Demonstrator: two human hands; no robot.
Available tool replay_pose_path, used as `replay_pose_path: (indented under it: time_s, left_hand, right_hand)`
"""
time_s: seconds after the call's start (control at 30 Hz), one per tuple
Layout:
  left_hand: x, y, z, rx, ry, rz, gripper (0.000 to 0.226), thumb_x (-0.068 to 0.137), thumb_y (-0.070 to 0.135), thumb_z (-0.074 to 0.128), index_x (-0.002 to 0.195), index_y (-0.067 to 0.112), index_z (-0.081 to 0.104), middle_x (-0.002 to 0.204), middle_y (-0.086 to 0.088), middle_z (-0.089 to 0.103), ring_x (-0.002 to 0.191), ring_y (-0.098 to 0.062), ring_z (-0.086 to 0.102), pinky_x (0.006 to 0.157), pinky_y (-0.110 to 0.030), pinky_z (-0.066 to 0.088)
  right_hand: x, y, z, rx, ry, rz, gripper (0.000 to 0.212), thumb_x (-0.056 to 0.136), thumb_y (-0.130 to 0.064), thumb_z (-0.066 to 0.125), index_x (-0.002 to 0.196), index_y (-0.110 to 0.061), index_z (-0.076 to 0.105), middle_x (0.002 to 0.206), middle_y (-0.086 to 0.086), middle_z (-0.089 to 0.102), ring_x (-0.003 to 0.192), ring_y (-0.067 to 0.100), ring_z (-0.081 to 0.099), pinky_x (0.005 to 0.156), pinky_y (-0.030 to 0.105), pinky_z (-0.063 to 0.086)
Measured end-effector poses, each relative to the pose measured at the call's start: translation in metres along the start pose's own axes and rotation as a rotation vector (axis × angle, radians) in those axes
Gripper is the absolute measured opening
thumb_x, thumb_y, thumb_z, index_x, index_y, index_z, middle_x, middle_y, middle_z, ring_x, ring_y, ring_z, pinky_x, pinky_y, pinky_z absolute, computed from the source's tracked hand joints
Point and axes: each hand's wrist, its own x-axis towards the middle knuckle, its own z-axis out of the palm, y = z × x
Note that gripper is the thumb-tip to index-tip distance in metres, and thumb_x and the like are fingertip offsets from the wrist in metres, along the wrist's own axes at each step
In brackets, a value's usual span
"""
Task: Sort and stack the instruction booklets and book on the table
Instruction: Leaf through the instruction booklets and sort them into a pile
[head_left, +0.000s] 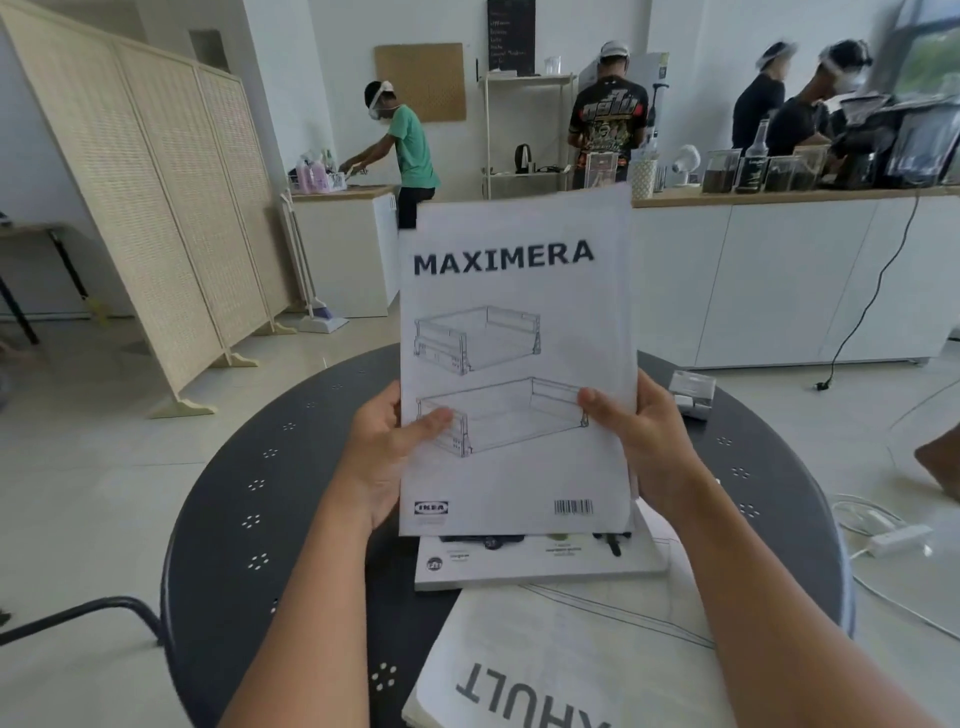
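Note:
I hold a white MAXIMERA booklet (514, 322) upright in front of me, above the round dark table (249, 499). My left hand (387, 452) grips its lower left edge, thumb on the cover. My right hand (636, 441) grips its lower right edge the same way. Below it a white book (540, 564) lies flat on the table. A second booklet (561, 660) with large upside-down letters lies nearest me, partly under my right forearm.
A small white box (691, 392) sits at the table's far right. A dark chair arm (98, 616) is at the lower left. Cables and a power strip (896, 538) lie on the floor to the right. Several people work at counters behind.

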Motion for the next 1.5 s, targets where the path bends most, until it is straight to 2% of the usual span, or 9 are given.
replay_pose_path:
  time_s: [0.13,0.3,0.4,0.63,0.77,0.87,1.07,1.23,1.5]
  left_hand:
    - [-0.003,-0.001,0.013,0.063,0.094,0.165,0.026,0.086,-0.007,0.069,0.107,0.008,0.068,0.103,-0.008,0.079,0.095,-0.023,0.076,0.079,-0.034,0.062]
    - [-0.003,-0.010,0.025,0.170,0.194,0.271,0.024,0.083,0.014,0.077,0.104,0.020,0.068,0.101,0.000,0.079,0.095,-0.020,0.076,0.078,-0.034,0.062]
    - [-0.003,-0.014,0.030,0.221,0.228,0.285,0.023,0.084,0.023,0.076,0.105,0.026,0.066,0.101,0.003,0.079,0.095,-0.018,0.076,0.079,-0.036,0.061]
    - [-0.005,-0.010,0.036,0.257,0.223,0.322,0.027,0.092,0.013,0.070,0.114,0.022,0.060,0.108,0.001,0.076,0.101,-0.015,0.073,0.087,-0.038,0.060]
    - [-0.007,-0.011,0.034,0.283,0.215,0.302,0.032,0.092,0.006,0.068,0.119,0.021,0.060,0.112,0.000,0.075,0.103,-0.016,0.072,0.090,-0.041,0.059]
    - [-0.008,-0.012,0.035,0.288,0.227,0.305,0.033,0.091,0.006,0.070,0.115,0.026,0.061,0.110,0.000,0.075,0.102,-0.017,0.073,0.089,-0.044,0.060]
    - [-0.010,-0.011,0.042,0.292,0.198,0.287,0.039,0.093,0.011,0.068,0.130,0.018,0.057,0.117,0.002,0.073,0.107,-0.012,0.070,0.089,-0.034,0.060]
    - [-0.010,-0.010,0.044,0.253,0.253,0.292,0.024,0.092,0.011,0.070,0.112,0.024,0.066,0.106,0.000,0.077,0.098,-0.017,0.074,0.083,-0.038,0.061]
    - [-0.008,-0.013,0.043,0.274,0.249,0.205,0.020,0.095,0.017,0.065,0.115,0.016,0.065,0.104,0.002,0.076,0.092,-0.011,0.074,0.067,-0.019,0.059]
  right_hand:
    - [0.002,-0.005,0.005,-0.036,0.113,-0.139,0.018,0.087,-0.013,0.075,0.102,-0.018,0.068,0.088,-0.008,0.079,0.081,0.013,0.075,0.067,0.028,0.062]
    - [0.006,0.000,0.009,-0.165,0.204,-0.209,0.012,0.097,-0.024,0.065,0.095,-0.013,0.063,0.068,-0.023,0.068,0.061,-0.004,0.061,0.056,0.016,0.053]
    - [0.008,0.002,0.010,-0.179,0.218,-0.210,0.022,0.102,-0.025,0.059,0.093,-0.005,0.060,0.065,-0.016,0.062,0.058,0.002,0.056,0.054,0.022,0.052]
    - [0.004,0.000,0.013,-0.108,0.189,-0.250,0.033,0.103,-0.026,0.056,0.089,0.004,0.052,0.075,0.008,0.049,0.066,0.018,0.045,0.058,0.032,0.043]
    - [0.003,0.005,0.009,-0.096,0.083,-0.158,0.009,0.099,-0.017,0.064,0.108,-0.017,0.066,0.097,0.002,0.074,0.084,0.017,0.070,0.072,0.030,0.060]
    - [0.005,0.010,0.008,-0.117,0.100,-0.148,0.024,0.098,-0.008,0.063,0.110,-0.029,0.067,0.103,-0.006,0.077,0.094,0.016,0.074,0.076,0.031,0.062]
    - [0.004,0.005,0.009,-0.066,0.124,-0.177,0.015,0.099,-0.011,0.063,0.110,-0.019,0.069,0.094,-0.007,0.076,0.085,0.012,0.072,0.068,0.028,0.060]
    - [0.004,0.006,0.008,-0.046,0.126,-0.153,0.013,0.099,-0.013,0.063,0.107,-0.020,0.070,0.094,-0.004,0.078,0.088,0.019,0.074,0.070,0.029,0.060]
    - [0.004,0.004,0.008,-0.045,0.095,-0.159,0.011,0.099,-0.013,0.063,0.103,-0.021,0.070,0.088,-0.007,0.078,0.082,0.014,0.074,0.068,0.030,0.061]
